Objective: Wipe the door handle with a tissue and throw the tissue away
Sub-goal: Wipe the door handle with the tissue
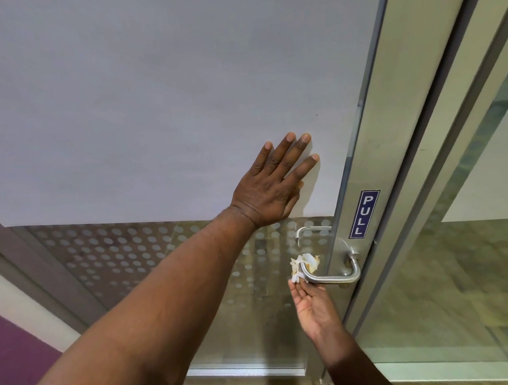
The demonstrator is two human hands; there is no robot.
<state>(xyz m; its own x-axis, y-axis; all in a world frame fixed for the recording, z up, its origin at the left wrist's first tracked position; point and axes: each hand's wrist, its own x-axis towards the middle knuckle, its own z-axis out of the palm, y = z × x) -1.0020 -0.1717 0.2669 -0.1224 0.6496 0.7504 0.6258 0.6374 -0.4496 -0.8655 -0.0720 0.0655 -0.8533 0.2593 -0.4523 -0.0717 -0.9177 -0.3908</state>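
Observation:
A silver lever door handle [338, 277] sticks out from the metal door frame, below a blue PULL sign [364, 213]. A crumpled white tissue [304, 265] with brownish stains is pressed against the free left end of the handle. My right hand [313, 304] holds the tissue from below, fingers up behind the lever. My left hand [271, 183] lies flat with fingers spread on the frosted glass door panel [150, 109], above and left of the handle.
The lower glass has a dotted pattern [125, 255], and a second handle [309, 232] shows through it on the far side. To the right stands a fixed glass panel [462, 268] beyond the frame. A purple wall [14, 353] is at the lower left.

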